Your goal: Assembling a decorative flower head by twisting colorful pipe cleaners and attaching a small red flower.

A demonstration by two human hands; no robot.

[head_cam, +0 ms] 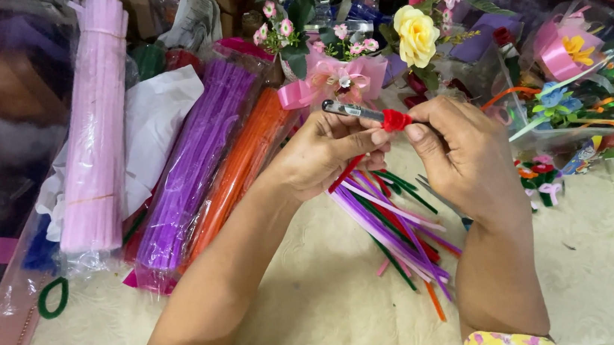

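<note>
My left hand (324,156) holds a thin dark metal rod (350,110) with a red pipe cleaner (394,120) coiled around its end; the cleaner's loose tail (345,175) hangs down past my left fingers. My right hand (459,154) pinches the red coil from the right side. Both hands hover above a loose pile of purple, pink, green, red and orange pipe cleaners (398,227) lying on the cream surface (320,306).
Bagged bundles lie to the left: pink sticks (96,125), purple pipe cleaners (194,164), orange pipe cleaners (246,163). Artificial flowers, with a yellow rose (417,34) and a pink bow arrangement (332,80), crowd the back. Wrapped craft flowers (573,49) sit at right. A green loop (54,297) lies at left.
</note>
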